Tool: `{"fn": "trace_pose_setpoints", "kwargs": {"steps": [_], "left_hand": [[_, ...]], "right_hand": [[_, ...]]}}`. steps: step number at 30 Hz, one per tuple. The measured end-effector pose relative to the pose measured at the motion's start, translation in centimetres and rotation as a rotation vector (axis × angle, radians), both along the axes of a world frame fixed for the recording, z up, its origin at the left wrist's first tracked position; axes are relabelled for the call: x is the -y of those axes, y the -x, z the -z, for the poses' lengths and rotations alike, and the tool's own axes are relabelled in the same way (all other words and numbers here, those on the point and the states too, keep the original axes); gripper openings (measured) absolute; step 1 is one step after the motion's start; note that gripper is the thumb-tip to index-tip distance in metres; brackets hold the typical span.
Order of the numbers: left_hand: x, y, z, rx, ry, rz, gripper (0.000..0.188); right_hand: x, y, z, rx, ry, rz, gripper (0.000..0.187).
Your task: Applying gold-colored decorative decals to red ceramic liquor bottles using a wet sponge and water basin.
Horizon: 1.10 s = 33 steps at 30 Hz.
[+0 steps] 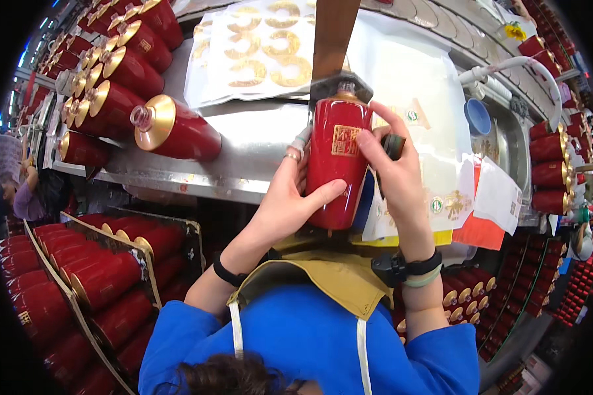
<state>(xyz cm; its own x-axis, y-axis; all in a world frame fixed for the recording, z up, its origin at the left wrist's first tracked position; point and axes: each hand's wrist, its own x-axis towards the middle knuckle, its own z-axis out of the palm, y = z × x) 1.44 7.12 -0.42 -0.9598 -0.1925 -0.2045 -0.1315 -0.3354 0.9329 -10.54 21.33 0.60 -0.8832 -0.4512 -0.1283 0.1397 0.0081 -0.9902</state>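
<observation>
A glossy red bottle (pixel 336 161) with a gold shoulder and a clear glass neck leans in front of me at the bench edge. My left hand (pixel 290 197) is closed round its lower left side, thumb across the front. On the right, my right hand (pixel 402 164) has its thumb pressed on the bottle's square gold decal (pixel 346 141) and its index finger at the shoulder. A small dark rounded piece (pixel 393 146) sits in that hand; its kind cannot be made out. Beyond the bottle's neck rises a brown upright board (pixel 335 39).
Sheets of gold ring-shaped decals (pixel 270 46) lie at the back. Another red bottle (pixel 184 131) stands left, near several more. Right are translucent decal sheets (pixel 435 125), a red-orange sheet (pixel 478 224), a blue bowl (pixel 476 117) and a sink (pixel 517 145). Partitioned crates (pixel 109 263) flank me.
</observation>
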Motion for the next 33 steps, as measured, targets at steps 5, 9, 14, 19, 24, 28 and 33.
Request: {"fn": "trace_pose_setpoints", "kwargs": {"steps": [5,9,14,19,24,28,33], "left_hand": [[-0.04,0.05,-0.12,0.033,0.017,0.007,0.084],[0.03,0.1,0.04,0.037,0.057,0.009,0.084],[0.05,0.12,0.16,0.023,0.073,0.005,0.083],[0.13,0.24,-0.16,0.007,0.049,0.015,0.083],[0.22,0.26,-0.32,0.034,0.01,0.028,0.083],[0.06,0.24,-0.18,0.013,-0.014,0.016,0.083],[0.01,0.2,-0.13,0.009,0.027,0.014,0.082]], "right_hand": [[0.2,-0.28,0.23,-0.046,-0.002,-0.005,0.057],[0.23,-0.18,0.3,-0.021,-0.012,0.009,0.057],[0.24,-0.25,0.46,-0.059,-0.021,0.002,0.056],[0.31,-0.22,0.51,-0.071,-0.007,0.017,0.054],[0.26,-0.08,0.54,-0.041,0.003,0.028,0.055],[0.18,-0.12,0.53,-0.074,0.013,0.008,0.055],[0.18,-0.19,0.3,-0.09,-0.025,0.013,0.055]]}}
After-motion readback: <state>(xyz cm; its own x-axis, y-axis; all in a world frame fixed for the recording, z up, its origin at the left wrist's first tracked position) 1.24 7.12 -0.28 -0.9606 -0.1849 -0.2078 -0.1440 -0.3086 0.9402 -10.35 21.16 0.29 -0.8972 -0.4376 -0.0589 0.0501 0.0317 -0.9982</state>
